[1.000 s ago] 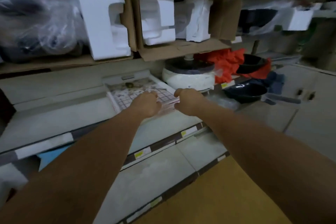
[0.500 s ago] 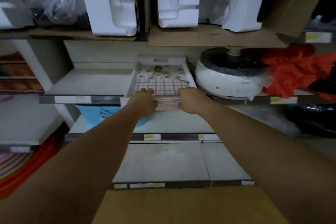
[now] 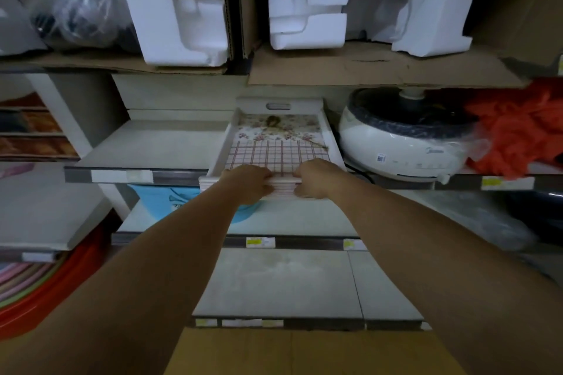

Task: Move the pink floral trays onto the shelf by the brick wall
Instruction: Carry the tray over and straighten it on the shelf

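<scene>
Two bare forearms reach up from the bottom corners of the frame toward the centre, where the left hand (image 3: 248,184) and right hand (image 3: 316,178) meet at the near edge of a stack of pink floral trays (image 3: 275,143). The fingers of both hands curl over the front rims of the stack, grasping it, the two hands close together with a narrow gap between them. The trays sit on a grey shelf (image 3: 149,143) at mid-frame, their near edge overhanging the shelf's front strip; the top tray shows a pink check pattern in front and flowers behind, with a slot handle in its far wall. Below the hands, a blue tub (image 3: 161,198) shows on the next shelf down, and stacked coloured basins (image 3: 27,283) fill the lower left. Just right of the trays stands a white electric cooker (image 3: 402,143) with a dark lid, wrapped in clear plastic, and beside it, at the right edge, lies orange-red cloth (image 3: 521,131). Across the top of the frame, cardboard boxes (image 3: 365,70) hold white foam packing (image 3: 307,0).
</scene>
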### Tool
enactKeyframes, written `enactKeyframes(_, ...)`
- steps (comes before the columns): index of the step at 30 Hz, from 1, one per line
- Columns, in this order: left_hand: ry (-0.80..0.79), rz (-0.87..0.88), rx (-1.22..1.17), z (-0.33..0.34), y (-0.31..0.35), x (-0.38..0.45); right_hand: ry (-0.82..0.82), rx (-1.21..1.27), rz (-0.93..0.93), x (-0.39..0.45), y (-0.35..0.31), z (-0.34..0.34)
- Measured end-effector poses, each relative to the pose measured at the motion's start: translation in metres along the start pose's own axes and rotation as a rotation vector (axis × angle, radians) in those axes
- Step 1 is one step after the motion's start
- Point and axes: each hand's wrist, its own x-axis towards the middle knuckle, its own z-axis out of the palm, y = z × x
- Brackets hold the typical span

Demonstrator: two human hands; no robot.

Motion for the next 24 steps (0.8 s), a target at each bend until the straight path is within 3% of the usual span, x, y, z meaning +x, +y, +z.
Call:
enactKeyframes(6, -0.027, 0.039, -0.002, -0.029, 0.003, -0.003, -0.024, -0.023, -0.041, -0.004, -0.001, -0.023)
enactKeyframes(12, 0.147, 0.008, 0.094, -0.057, 0.003, -0.017, 0.179, -0.053, -0.078, -0.026, -0.014, -0.052)
enactKeyframes(17, 0.433, -0.064, 0.306, -0.065, 0.013, -0.05, 0.345, -0.202, -0.095, -0.051, -0.03, -0.069)
enactKeyframes(24, 0.536, -0.089, 0.283, -0.076, 0.034, -0.122, 0.526, -0.29, -0.227, -0.121, -0.042, -0.078)
